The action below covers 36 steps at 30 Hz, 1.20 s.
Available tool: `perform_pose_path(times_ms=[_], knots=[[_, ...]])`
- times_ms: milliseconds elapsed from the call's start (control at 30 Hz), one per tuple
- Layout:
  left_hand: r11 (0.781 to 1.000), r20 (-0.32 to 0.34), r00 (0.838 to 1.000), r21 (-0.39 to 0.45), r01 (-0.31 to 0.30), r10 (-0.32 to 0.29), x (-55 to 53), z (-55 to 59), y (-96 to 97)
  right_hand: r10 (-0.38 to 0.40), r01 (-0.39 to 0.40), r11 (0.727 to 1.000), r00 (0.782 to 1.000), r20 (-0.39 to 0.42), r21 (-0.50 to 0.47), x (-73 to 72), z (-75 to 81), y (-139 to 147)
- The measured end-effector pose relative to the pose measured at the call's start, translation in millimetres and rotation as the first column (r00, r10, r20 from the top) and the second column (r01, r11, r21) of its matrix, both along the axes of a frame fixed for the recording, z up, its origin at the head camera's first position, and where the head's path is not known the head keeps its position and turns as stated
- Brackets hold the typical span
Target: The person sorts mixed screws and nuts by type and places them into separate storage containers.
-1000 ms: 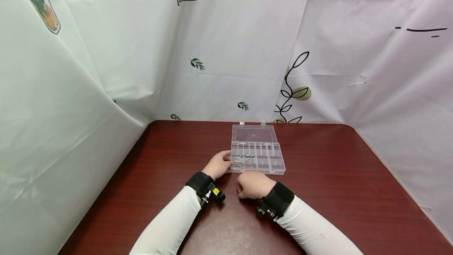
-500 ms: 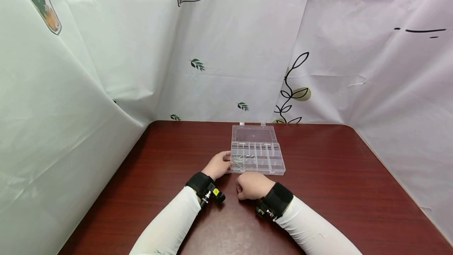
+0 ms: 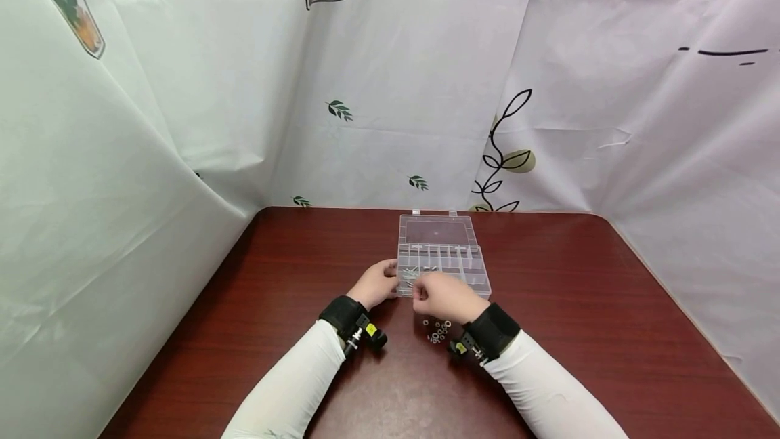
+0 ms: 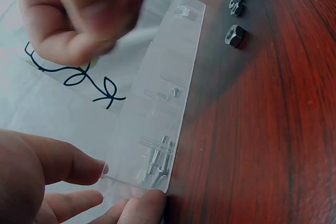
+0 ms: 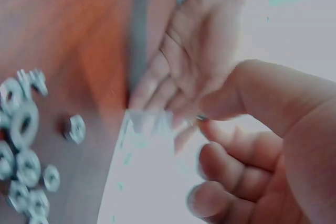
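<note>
A clear plastic compartment box (image 3: 479,282) lies on the table with its lid folded back. My left hand (image 3: 374,284) grips the box's left end, thumb at its upper corner and fingers against its side in the left wrist view. Several silver screws (image 4: 158,160) lie in the end compartment. Over the box's front part is my right hand (image 3: 449,297), its thumb and index finger pinching a tiny metal piece (image 5: 201,117), mostly hidden and too small to name. Metal nuts (image 3: 437,334) lie loose on the table in front of the box, below my right hand.
The dark red wooden table (image 3: 585,290) reaches a white patterned curtain (image 3: 390,87) at the back and sides. Another single nut (image 4: 234,36) sits apart from the cluster, close to the box's front wall.
My right hand has moved forward and slightly right, from the table in front of the box to above its front edge, uncovering the nuts. The left hand and box stay put.
</note>
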<state>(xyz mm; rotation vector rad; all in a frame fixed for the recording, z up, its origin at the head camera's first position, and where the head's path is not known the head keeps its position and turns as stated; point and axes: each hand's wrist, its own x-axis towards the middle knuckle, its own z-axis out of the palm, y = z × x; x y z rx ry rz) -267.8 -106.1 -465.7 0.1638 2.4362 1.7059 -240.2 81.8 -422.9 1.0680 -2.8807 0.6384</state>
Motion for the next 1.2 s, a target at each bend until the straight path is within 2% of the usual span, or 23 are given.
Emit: perform_pose_path(times_ms=[133,267,367,467,800,1000,1200], knots=[[1.0,0.005,1.0,0.005,0.001,-0.001,-0.4,-0.6,-0.3,-0.128,0.128,0.988,0.992,-0.001,-0.083,-9.3,3.4,9.1],[1.0,0.003,1.0,0.007,0.008,-0.008,0.5,-0.1,-0.7,-0.264,0.27,0.955,0.962,0.066,-0.119,-19.1,0.9,19.4],[1.0,-0.018,1.0,0.001,0.022,-0.022,2.8,2.2,-1.5,-0.313,0.324,0.938,0.945,0.094,-0.125,-24.8,-3.8,25.1],[1.0,-0.026,0.999,-0.003,0.025,-0.025,4.3,3.6,-1.6,-0.326,0.335,0.935,0.941,0.094,-0.117,-27.9,-8.5,27.8],[1.0,0.007,1.0,-0.017,0.008,-0.008,1.9,1.1,-0.3,-0.338,0.341,0.939,0.939,0.061,-0.05,-32.0,-20.2,27.4],[1.0,0.003,1.0,-0.026,0.01,-0.009,1.8,1.4,-0.3,-0.356,0.357,0.934,0.933,0.051,-0.012,-30.4,-19.6,25.4],[1.0,0.003,1.0,-0.012,0.01,-0.01,2.0,1.3,-0.1,-0.345,0.346,0.938,0.937,0.056,-0.014,-28.9,-17.3,26.0]])
